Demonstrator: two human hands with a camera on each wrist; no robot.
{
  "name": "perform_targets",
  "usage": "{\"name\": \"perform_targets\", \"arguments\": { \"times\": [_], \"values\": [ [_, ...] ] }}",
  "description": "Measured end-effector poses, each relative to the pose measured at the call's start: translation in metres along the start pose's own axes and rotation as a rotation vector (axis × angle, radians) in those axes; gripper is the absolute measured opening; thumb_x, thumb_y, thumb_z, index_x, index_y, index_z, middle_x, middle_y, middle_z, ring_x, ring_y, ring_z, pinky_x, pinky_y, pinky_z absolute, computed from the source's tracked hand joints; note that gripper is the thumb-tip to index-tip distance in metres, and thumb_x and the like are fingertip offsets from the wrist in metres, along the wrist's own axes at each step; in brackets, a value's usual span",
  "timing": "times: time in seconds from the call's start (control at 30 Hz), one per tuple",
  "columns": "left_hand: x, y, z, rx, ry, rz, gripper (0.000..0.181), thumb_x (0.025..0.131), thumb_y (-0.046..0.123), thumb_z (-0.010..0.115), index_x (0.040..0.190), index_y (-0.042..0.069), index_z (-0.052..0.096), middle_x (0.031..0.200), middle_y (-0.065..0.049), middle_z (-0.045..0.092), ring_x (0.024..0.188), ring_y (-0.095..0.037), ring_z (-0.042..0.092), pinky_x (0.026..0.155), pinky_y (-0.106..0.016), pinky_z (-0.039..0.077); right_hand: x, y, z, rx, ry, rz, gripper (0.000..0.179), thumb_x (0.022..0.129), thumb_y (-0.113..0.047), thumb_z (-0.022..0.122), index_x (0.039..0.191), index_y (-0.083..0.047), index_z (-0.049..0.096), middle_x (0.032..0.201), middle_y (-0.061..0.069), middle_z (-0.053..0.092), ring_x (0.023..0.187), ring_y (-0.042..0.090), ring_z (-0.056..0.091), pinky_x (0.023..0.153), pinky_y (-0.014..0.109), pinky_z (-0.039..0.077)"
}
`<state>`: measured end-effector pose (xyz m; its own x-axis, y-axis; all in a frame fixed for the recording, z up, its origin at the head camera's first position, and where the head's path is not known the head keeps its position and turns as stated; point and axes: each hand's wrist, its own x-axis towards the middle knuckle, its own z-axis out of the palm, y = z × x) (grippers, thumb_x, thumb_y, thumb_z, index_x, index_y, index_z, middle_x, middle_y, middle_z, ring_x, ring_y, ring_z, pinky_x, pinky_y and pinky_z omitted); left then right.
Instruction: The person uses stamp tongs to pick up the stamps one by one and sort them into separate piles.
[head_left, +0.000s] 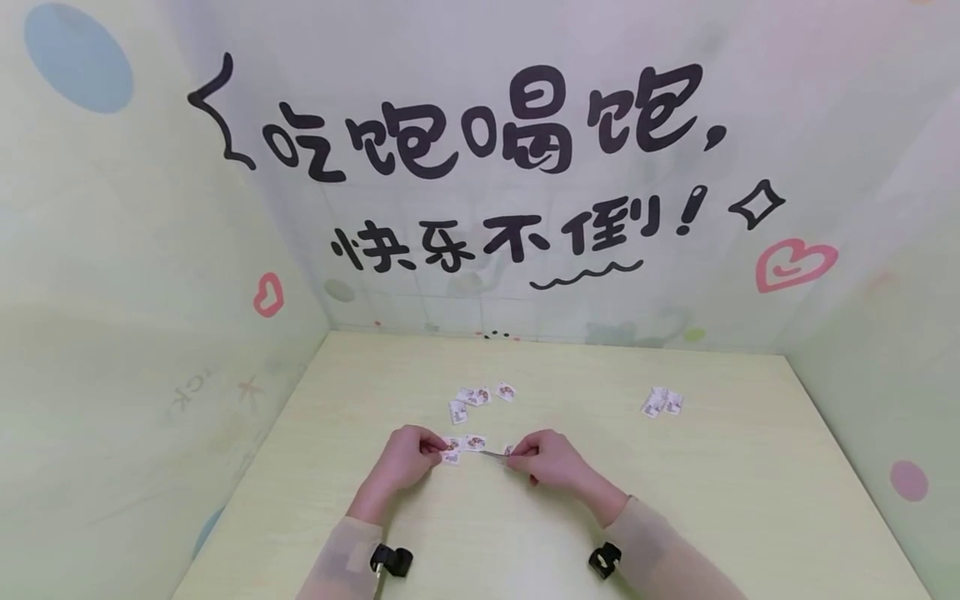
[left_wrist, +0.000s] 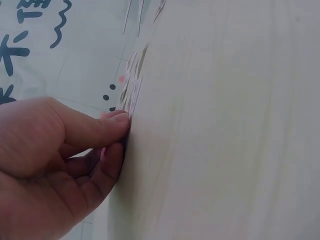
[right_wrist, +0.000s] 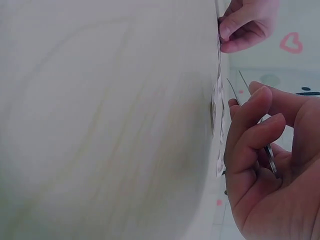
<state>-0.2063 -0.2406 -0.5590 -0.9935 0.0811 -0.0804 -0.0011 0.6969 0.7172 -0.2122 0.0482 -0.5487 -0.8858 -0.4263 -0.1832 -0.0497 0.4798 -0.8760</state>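
Small white printed cards lie flat on a pale table (head_left: 570, 542). My left hand (head_left: 411, 457) pinches the left edge of a card (head_left: 451, 457) between thumb and forefinger, low at the tabletop. Right beside that piece is another card (head_left: 475, 443) with a coloured picture. Metal tweezers (right_wrist: 272, 162) are held in my right hand (head_left: 551, 460), their thin tips pointing left toward the picture card. In the right wrist view the tweezer tips stand apart with nothing between them. One more card (head_left: 509, 451) is partly hidden by the right fingers.
Farther back lies a cluster of cards (head_left: 472, 396), with a single card (head_left: 506, 391) just to its right. A second cluster (head_left: 663, 402) sits toward the right side. White printed walls (head_left: 555, 308) close off the back and both sides of the table.
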Motion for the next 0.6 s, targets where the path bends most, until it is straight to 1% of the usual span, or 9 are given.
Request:
{"name": "perform_targets", "arguments": {
  "times": [0.13,0.3,0.47,0.6],
  "values": [
    [0.000,-0.001,-0.001,-0.003,-0.006,0.000,0.012,0.092,-0.005,0.077,0.094,0.007,0.080,0.084,0.000,0.069,0.078,-0.015,0.062,0.072,-0.032,0.055,0.005,-0.005,0.013,0.001,-0.033,-0.014,0.016,0.097,-0.023,0.079,0.099,-0.008,0.078,0.078,0.002,0.072,0.055,0.011,0.061,0.060,0.029,0.052],
    [0.001,-0.001,0.000,-0.007,-0.007,-0.003,0.012,0.092,-0.005,0.077,0.095,0.007,0.080,0.084,0.000,0.069,0.078,-0.015,0.063,0.073,-0.033,0.055,0.006,-0.013,0.026,0.001,-0.067,-0.028,0.015,0.095,-0.023,0.082,0.095,-0.009,0.077,0.071,0.002,0.071,0.052,0.010,0.060,0.058,0.027,0.050],
    [0.003,-0.003,0.001,-0.006,-0.007,-0.002,0.013,0.091,-0.004,0.078,0.094,0.008,0.080,0.083,0.001,0.069,0.078,-0.015,0.063,0.073,-0.033,0.055,0.003,-0.019,0.032,0.031,-0.065,-0.021,0.014,0.093,-0.020,0.083,0.094,-0.007,0.077,0.073,0.003,0.073,0.052,0.010,0.060,0.057,0.027,0.049],
    [0.002,-0.004,0.001,-0.008,-0.007,-0.004,0.013,0.090,-0.005,0.078,0.093,0.007,0.080,0.083,0.001,0.069,0.077,-0.015,0.062,0.073,-0.034,0.055,0.003,-0.019,0.036,0.052,-0.056,-0.015,0.014,0.093,-0.019,0.083,0.094,-0.007,0.078,0.076,0.004,0.074,0.052,0.010,0.061,0.056,0.027,0.049]
  ]
}}
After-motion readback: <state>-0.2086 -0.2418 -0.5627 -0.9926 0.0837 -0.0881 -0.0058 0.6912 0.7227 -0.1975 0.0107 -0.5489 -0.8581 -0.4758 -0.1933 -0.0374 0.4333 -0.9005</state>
